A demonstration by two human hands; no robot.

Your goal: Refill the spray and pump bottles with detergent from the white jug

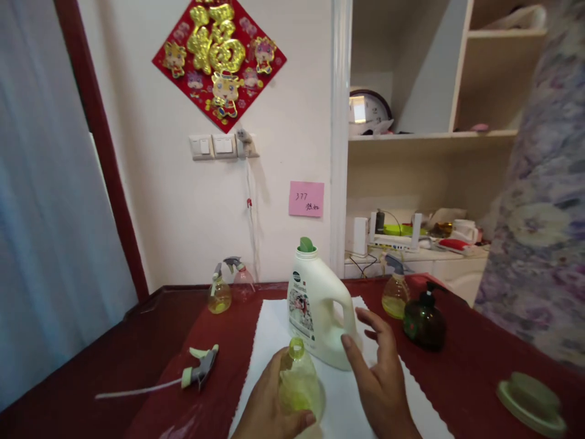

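My left hand (269, 405) is wrapped round a small clear bottle (299, 381) with yellow-green liquid and an uncapped neck, standing on a white mat (347, 396). My right hand (377, 372) is open, fingers spread, its thumb at the base of a white detergent jug (317, 305) with a green cap. The jug stands upright just behind the small bottle. A loose spray trigger head (198, 369) with its long tube lies on the red table (91, 390) to the left.
Two spray bottles (226, 286) stand at the back left of the table, another spray bottle (395, 289) and a dark pump bottle (424, 320) at the right. A green lid (532, 402) lies at far right. A person in a floral garment (539, 213) stands at the right edge.
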